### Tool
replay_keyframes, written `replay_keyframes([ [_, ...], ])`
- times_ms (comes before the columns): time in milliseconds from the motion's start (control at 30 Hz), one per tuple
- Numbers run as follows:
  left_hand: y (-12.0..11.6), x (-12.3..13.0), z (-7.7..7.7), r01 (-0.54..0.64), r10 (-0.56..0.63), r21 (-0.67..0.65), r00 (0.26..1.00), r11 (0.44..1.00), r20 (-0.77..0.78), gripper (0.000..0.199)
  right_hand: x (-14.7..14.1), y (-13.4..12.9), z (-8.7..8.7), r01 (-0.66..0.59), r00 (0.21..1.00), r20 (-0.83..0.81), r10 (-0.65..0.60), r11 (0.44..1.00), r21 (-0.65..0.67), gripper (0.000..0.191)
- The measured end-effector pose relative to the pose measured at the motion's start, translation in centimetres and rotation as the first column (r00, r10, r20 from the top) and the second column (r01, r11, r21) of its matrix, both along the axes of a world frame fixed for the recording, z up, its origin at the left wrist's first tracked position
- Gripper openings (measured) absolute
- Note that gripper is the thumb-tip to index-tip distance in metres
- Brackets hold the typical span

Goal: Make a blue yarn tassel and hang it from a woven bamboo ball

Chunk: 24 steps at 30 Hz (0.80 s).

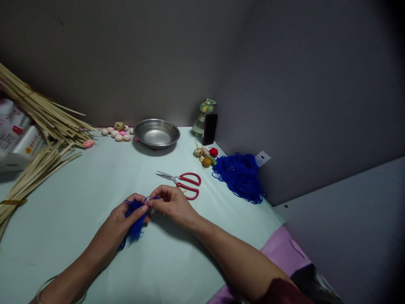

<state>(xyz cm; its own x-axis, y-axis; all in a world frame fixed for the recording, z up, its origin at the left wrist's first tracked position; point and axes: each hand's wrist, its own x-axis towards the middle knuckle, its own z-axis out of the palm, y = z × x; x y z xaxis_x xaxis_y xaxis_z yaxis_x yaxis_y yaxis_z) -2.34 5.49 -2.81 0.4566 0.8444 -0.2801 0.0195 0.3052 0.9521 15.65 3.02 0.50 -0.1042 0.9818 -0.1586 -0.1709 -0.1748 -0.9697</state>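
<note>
Left grip [119,217] closed around a blue yarn bundle [136,228], lower left of centre; a blue strand [154,197] seemingly pinched in the right grip [174,205].
The bundle is best held firmly at its upper end while the strand is drawn snug in small, even pulls, so that no ends are slipped loose.

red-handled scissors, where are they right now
In the head view, the red-handled scissors lie just left of centre, beyond the right hand, nearer than the metal bowl.

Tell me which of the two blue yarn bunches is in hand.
The small, frayed blue yarn bunch in the left hand, with the right hand at its upper end; the larger blue yarn pile lies on the table, untouched.
</note>
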Motion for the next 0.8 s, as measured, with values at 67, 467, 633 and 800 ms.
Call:
replay_keyframes([
  [67, 0.0, 0.1, 0.1, -0.023, 0.024, -0.029, 0.999, 0.999, 0.032, 0.038, 0.1, 0.1, 0.1, 0.018, 1.000, 0.016, -0.018, 1.000, -0.007, 0.041],
  [467, 0.0, 0.5, 0.8, -0.087, 0.089, -0.041, 0.994, 0.995, 0.056, 0.047, 0.2, 0.3, -0.3, 0.101, 0.995, -0.014, -0.101, 0.994, -0.033, 0.037],
  [633, -0.1, 0.3, 1.2, -0.038, 0.038, -0.052, 0.999, 0.998, -0.004, 0.052, 0.1, 0.3, -0.5, 0.098, 0.995, -0.034, -0.098, 0.995, -0.017, 0.037],
  [800, -0.1, 0.3, 1.1, -0.058, 0.060, -0.044, 0.998, 0.997, 0.029, 0.046, 0.1, 0.3, -0.6, 0.101, 0.993, -0.056, -0.102, 0.995, -0.025, 0.045],
])
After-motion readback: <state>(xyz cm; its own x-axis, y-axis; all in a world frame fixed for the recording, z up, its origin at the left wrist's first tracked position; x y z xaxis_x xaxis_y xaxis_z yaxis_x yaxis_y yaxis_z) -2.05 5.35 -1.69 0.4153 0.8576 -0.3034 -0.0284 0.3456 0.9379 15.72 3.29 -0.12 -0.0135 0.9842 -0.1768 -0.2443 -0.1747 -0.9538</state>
